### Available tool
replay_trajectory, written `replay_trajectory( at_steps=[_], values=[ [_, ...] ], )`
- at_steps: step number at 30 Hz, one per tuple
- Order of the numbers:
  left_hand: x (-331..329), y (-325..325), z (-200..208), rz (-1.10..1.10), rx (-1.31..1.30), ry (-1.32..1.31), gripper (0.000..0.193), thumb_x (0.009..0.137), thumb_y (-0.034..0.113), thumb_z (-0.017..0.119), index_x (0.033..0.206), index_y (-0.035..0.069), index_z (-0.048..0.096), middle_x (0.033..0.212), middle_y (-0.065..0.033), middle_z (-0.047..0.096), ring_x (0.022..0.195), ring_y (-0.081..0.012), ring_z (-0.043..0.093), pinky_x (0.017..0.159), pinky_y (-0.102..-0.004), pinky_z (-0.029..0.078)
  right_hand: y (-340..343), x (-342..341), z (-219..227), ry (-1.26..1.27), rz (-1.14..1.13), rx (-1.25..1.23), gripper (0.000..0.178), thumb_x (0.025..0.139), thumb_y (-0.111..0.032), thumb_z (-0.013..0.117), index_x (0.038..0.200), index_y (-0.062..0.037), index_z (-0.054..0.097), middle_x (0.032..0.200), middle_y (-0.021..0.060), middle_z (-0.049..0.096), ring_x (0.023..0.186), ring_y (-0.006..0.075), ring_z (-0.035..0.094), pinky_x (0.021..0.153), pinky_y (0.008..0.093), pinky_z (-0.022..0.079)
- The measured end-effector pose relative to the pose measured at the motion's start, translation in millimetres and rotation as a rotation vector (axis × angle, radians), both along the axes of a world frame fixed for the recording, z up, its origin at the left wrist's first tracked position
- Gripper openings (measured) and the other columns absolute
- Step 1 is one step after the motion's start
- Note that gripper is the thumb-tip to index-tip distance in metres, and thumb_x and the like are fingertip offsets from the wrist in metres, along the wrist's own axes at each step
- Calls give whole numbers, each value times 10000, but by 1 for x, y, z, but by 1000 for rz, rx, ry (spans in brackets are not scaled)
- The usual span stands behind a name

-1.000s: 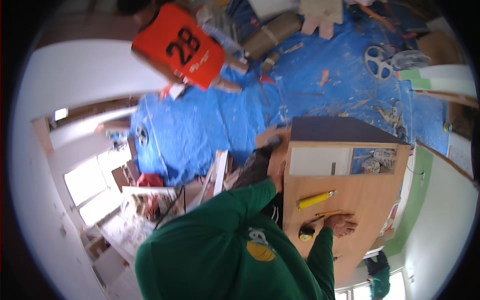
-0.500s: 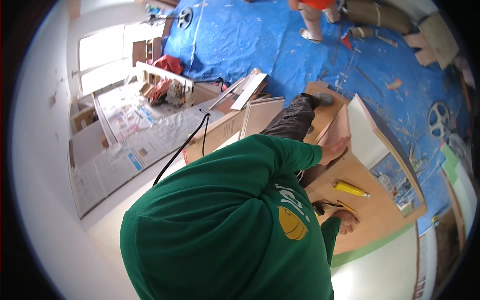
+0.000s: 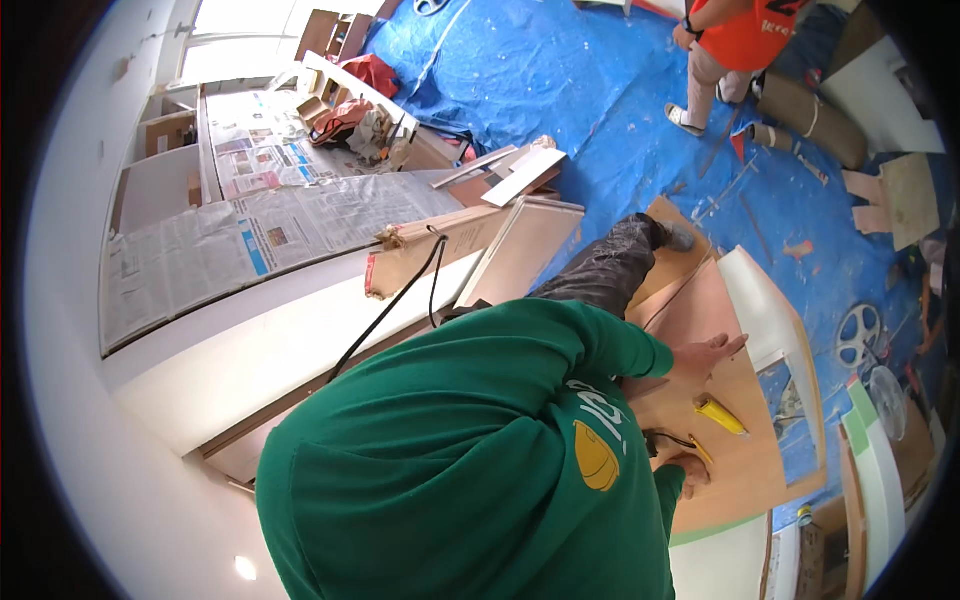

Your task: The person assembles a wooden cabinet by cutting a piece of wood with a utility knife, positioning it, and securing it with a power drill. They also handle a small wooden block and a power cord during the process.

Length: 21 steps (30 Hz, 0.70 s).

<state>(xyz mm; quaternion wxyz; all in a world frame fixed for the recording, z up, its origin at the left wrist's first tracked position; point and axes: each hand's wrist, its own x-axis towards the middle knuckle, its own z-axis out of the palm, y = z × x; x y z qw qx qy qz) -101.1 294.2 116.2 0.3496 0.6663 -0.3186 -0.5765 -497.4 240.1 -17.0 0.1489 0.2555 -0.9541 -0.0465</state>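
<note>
My left hand [image 3: 708,360] is open over a thin pinkish board [image 3: 700,305], fingers stretched out and apart. This board lies along a light-brown wooden panel [image 3: 745,475]. My right hand [image 3: 690,474] rests on the panel with its fingers loosely spread and partly bent; nothing shows in them. Just beyond it lies a thin yellow pencil-like stick [image 3: 702,451]. A yellow tube-shaped thing [image 3: 721,415] sits on the panel between my two hands. Something dark beside my shirt [image 3: 652,438] is mostly hidden.
A white-faced frame with a cut-out opening [image 3: 812,410] stands beyond the panel. Blue sheeting [image 3: 560,90] covers the floor, with a white wheel-like disc [image 3: 858,335] on it. Another person [image 3: 745,45] in orange stands at the far side. Stacked boards [image 3: 520,180] and newspaper-covered surfaces [image 3: 270,230] lie to the left.
My left hand has let go of the pinkish board's edge and opened. The board has gone from tilted to lying flatter. The view has shifted, showing more of the other person.
</note>
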Motion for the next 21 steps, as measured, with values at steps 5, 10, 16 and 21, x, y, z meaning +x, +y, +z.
replay_trajectory(
  at_steps=[5,10,16,21],
  values=[
    [12,8,-14,-81,-25,21,1090,851,74,713,1699,122,31,1614,-284,341,1387,-449,516,1136,-479,466,26,56,50,2,170,377,585,1056,-431,423,1567,-147,413,1351,339,551,1164,549,591,904,689,501],
    [-51,27,-146,30,-390,-243,1010,867,143,700,1682,20,116,1618,-290,359,1431,-409,472,1177,-458,410,13,62,80,37,370,725,832,964,-520,604,1633,-106,333,1547,369,448,1369,572,494,964,782,448],
    [0,12,-61,-73,-109,-43,889,999,294,680,1667,-2,174,1551,-354,452,1368,-463,550,1070,-498,484,7,77,57,-62,-118,82,869,1045,-672,315,1594,-2,392,1604,356,389,1449,501,444,1127,647,395],
    [4,21,-76,-180,78,203,886,1010,308,716,1647,-29,201,1537,-290,516,1331,-402,610,1088,-441,495,11,93,82,-164,-172,-24,864,1045,-661,351,1597,3,371,1622,351,354,1474,457,415,1169,576,335]
  ],
)
